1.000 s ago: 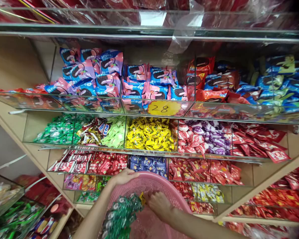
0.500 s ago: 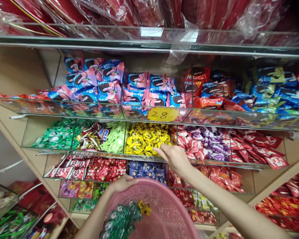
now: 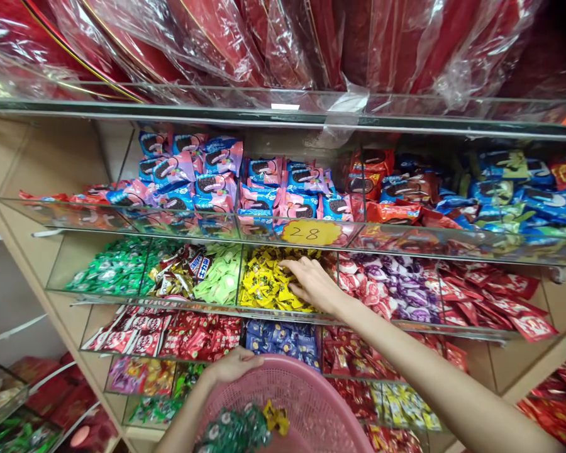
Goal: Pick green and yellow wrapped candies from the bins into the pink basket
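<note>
My left hand [image 3: 233, 365] grips the rim of a pink plastic basket [image 3: 330, 393], thumb over the edge. Inside the basket lie a heap of green-wrapped candies [image 3: 236, 428] and a few yellow-wrapped candies [image 3: 276, 418]. My right hand [image 3: 311, 283] reaches into the shelf compartment of yellow-wrapped candies [image 3: 264, 280], its fingers curved over them and the thumb apart. I see nothing held between those fingers, which touch or hover just above the pile.
A clear shelf lip with a yellow "28" tag [image 3: 311, 233] runs above my right hand, below packets of sandwich cookies [image 3: 212, 185]. Clear dividers separate green candies [image 3: 113, 267], pale green packets [image 3: 219, 274] and purple candies [image 3: 417, 289]. Blue packets [image 3: 283, 340] lie beyond the basket.
My right hand has moved from the front edge of the yellow candies deeper over the pile, fingers and thumb more spread. My left hand still holds the basket; the view has tilted slightly up.
</note>
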Demonstrator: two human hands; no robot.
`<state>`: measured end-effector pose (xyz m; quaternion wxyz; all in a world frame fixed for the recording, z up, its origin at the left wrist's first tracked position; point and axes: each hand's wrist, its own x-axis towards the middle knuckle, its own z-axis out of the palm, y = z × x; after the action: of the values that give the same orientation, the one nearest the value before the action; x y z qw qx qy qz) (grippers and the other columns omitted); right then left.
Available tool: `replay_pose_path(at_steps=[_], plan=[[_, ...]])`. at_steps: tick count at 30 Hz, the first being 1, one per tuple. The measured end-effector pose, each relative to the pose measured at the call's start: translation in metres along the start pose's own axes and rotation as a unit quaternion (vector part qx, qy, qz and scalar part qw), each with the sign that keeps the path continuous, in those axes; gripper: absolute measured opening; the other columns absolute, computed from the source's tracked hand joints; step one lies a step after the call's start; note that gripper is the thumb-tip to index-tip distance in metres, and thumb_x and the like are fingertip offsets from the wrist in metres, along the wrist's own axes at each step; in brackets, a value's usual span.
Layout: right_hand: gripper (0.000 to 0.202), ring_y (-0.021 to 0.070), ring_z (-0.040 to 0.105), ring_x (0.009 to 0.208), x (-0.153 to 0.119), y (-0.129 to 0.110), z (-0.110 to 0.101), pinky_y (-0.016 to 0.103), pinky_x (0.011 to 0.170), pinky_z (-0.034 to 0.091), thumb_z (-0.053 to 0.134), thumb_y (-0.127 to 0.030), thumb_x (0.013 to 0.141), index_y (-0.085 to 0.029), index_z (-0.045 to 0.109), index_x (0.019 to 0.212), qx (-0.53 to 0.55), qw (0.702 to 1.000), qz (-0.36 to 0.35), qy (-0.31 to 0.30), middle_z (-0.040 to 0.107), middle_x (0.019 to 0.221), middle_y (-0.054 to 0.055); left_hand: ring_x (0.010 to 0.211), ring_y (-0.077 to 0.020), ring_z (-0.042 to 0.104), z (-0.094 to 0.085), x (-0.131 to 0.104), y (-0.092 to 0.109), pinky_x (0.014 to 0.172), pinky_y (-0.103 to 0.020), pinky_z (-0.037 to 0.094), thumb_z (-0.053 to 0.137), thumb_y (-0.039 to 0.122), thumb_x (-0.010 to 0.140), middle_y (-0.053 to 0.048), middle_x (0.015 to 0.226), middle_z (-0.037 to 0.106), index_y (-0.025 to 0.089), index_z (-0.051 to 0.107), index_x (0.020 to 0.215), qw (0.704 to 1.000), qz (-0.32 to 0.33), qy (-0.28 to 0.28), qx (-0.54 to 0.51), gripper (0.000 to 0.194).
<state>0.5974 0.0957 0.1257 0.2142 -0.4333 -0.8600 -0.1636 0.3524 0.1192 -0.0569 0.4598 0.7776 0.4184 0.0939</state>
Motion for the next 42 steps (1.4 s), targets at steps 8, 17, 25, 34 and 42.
replay_pose_path(at_steps=[8, 17, 25, 34, 42], plan=[[0.046, 0.0232, 0.049, 0.096, 0.003, 0.005, 0.005, 0.038, 0.082, 0.04, 0.052, -0.014, 0.083, -0.018, 0.041, 0.128, 0.041, 0.998, 0.018, 0.032, 0.059, 0.11, 0.009, 0.058, -0.009, 0.023, 0.0, 0.004, -0.009, 0.054, -0.025, 0.017, 0.042, 0.073, 0.072, 0.005, 0.06, 0.021, 0.019, 0.029, 0.057, 1.0, 0.003, 0.004, 0.006, 0.057], [0.043, 0.0198, 0.054, 0.095, 0.003, 0.007, 0.008, 0.037, 0.086, 0.044, 0.05, -0.021, 0.088, -0.023, 0.04, 0.13, 0.149, 0.982, 0.026, 0.114, 0.058, 0.105, 0.006, 0.058, -0.0092, 0.024, 0.001, 0.002, -0.002, 0.054, -0.025, 0.017, 0.041, 0.077, 0.068, 0.004, 0.06, 0.025, 0.019, 0.033, 0.058, 1.0, -0.001, -0.002, -0.007, 0.06], [0.039, 0.0232, 0.054, 0.097, -0.051, -0.06, 0.0, 0.04, 0.086, 0.042, 0.051, -0.03, 0.089, -0.025, 0.044, 0.127, 0.217, 0.969, 0.038, 0.113, 0.06, 0.101, 0.008, 0.059, -0.0092, 0.025, 0.001, 0.002, 0.0, 0.054, -0.025, 0.018, 0.042, 0.079, 0.066, 0.004, 0.058, 0.027, 0.018, 0.034, 0.056, 1.0, 0.004, 0.0, -0.006, 0.062], [0.042, 0.0185, 0.06, 0.087, -0.112, -0.107, 0.103, 0.026, 0.071, 0.044, 0.058, -0.016, 0.077, -0.021, 0.05, 0.118, 0.247, 0.928, 0.151, -0.234, 0.065, 0.098, 0.004, 0.058, -0.0091, 0.027, 0.002, 0.002, 0.004, 0.053, -0.024, 0.019, 0.041, 0.077, 0.069, 0.004, 0.059, 0.028, 0.018, 0.037, 0.059, 1.0, -0.003, -0.004, 0.017, 0.061], [0.039, 0.0258, 0.063, 0.095, -0.101, -0.12, 0.127, 0.031, 0.072, 0.047, 0.06, -0.017, 0.08, -0.015, 0.051, 0.118, 0.082, 0.93, 0.189, -0.303, 0.064, 0.109, 0.013, 0.059, -0.0089, 0.024, 0.002, 0.003, 0.003, 0.054, -0.024, 0.018, 0.038, 0.08, 0.068, 0.005, 0.06, 0.025, 0.018, 0.034, 0.059, 1.0, 0.01, -0.007, 0.018, 0.062]])
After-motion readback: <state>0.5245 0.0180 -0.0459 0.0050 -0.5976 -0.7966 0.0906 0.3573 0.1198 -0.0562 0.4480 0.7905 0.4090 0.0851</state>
